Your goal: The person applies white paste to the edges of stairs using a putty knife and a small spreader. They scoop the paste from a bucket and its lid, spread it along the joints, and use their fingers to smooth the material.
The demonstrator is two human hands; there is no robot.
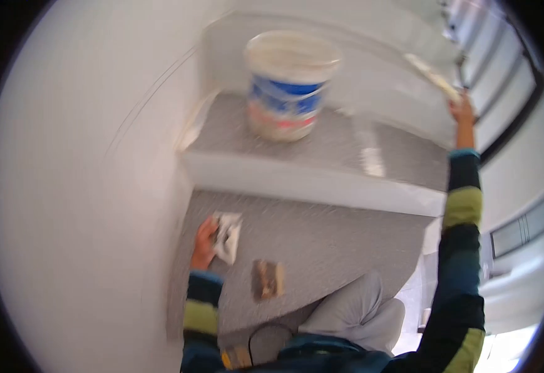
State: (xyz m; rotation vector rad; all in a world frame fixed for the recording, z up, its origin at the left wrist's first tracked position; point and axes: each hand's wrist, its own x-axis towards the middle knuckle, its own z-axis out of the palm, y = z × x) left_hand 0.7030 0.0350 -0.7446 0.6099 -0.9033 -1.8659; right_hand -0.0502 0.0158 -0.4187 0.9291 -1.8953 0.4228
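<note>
My left hand [205,244] is closed on the edge of a flat, whitish smeared tool [228,237], low over the grey stair tread at the left. Out to the upper right, my right hand [462,107] grips the end of a long pale tool [432,76], which lies along the white riser of the upper step. A brown and tan block-like object [267,280] rests on the lower tread, right of my left hand. On the step above stands a white bucket [292,87] with a blue and red label. The image is slightly blurred.
A white wall [98,186] rises along the left. Dark railing bars [502,56] stand at the upper right. White smears [371,158] mark the upper tread [340,146]. My bent knees [362,311] are at the lower tread's front edge, and a yellow object [237,357] lies below.
</note>
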